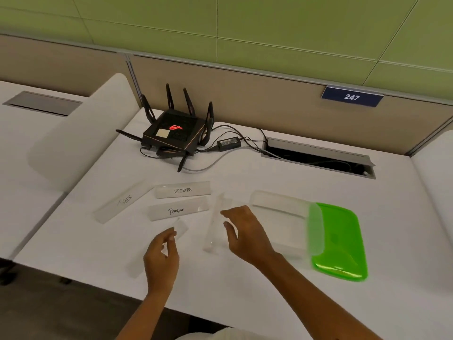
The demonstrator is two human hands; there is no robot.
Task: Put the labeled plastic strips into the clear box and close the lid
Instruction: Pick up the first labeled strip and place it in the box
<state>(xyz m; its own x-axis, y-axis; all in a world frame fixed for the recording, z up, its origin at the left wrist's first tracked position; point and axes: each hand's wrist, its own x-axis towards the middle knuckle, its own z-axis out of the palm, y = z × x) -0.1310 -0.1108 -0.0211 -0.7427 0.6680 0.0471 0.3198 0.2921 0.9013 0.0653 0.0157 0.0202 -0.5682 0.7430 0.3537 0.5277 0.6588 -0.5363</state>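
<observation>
Three labeled clear strips lie flat on the white table: "TIGER" [122, 201] at the left, "ZEBRA" [183, 189] and "PENGUIN" [178, 210] in the middle. My left hand [161, 260] pinches a blurred clear strip [180, 228] near its middle. Another clear strip [215, 223] lies lengthwise just left of my right hand [247, 235], whose fingers are spread with nothing in them. The clear box [279, 212] stands open to the right of that hand. Its green lid [340, 241] lies beside it, partly under the box's right edge.
A black router [175, 133] with antennas, a power brick [229, 143] and cables sit at the back. An open cable tray [318, 158] is cut into the table at the back right. A white divider [81, 133] borders the left side.
</observation>
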